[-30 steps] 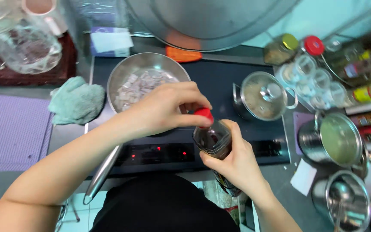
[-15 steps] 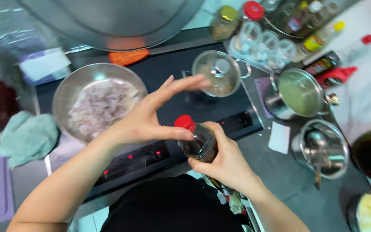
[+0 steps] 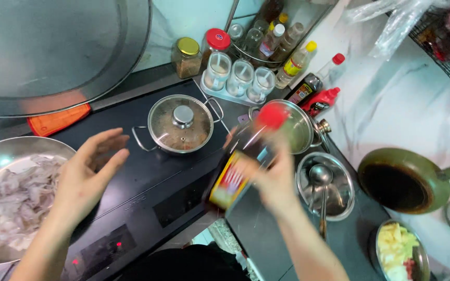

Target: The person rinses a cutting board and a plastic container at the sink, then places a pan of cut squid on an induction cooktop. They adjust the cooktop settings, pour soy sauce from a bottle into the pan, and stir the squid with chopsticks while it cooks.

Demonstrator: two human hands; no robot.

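A: What has the right hand got?

B: A dark sauce bottle with a red cap, gripped round its middle and tilted, cap toward one o'clock. It's blurred, so I can't tell whether the cap is screwed tight.

A: And the left hand?

B: Spread wide, fingers loose, holding nothing. It hovers over the black cooktop, at nine o'clock from the bottle and well apart from it.

A: What lies around them?

B: A lidded pot sits on the cooktop between the hands, toward twelve. A steel pan of pale sliced meat is at nine o'clock of the left hand. At three o'clock of the bottle, a ladle rests in a steel bowl, and farther out stands a green frying pan.
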